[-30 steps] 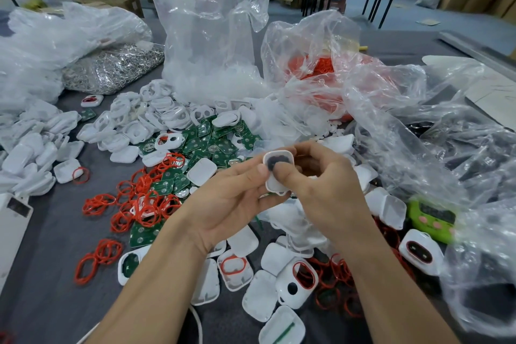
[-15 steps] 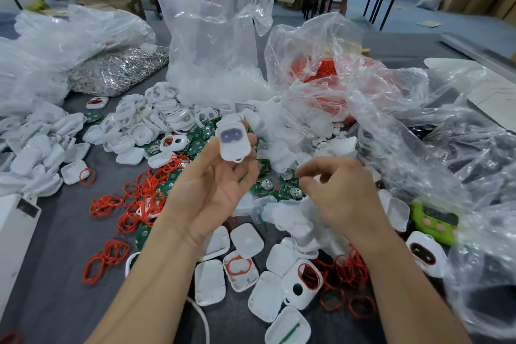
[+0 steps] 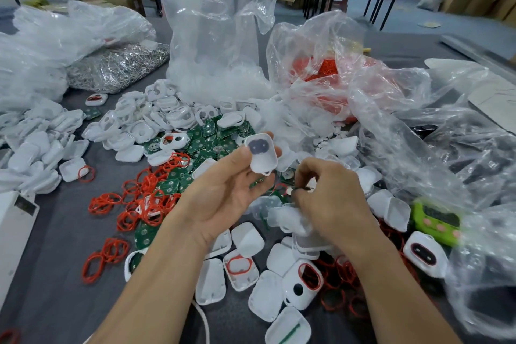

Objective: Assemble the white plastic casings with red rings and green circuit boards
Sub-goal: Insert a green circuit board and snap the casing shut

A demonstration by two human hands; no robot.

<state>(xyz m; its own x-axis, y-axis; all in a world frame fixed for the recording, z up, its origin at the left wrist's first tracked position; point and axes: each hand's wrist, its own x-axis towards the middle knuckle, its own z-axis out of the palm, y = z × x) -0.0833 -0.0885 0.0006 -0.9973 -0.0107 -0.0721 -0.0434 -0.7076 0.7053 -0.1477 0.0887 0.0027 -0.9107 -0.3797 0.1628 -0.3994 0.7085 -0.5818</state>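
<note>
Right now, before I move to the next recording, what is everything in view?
held casing: one, white, dark window, raised at centre
loose casings: many, white, piled all around
red rings: many, red, left of centre
circuit boards: many, green, centre
plastic bags: several, clear, back and right
silvery parts: bagful, silver, back left
gadget: one, lime green, right
table: one, dark grey, underneath
left hand: one, holds held casing
right hand: one, pinches small part
</note>
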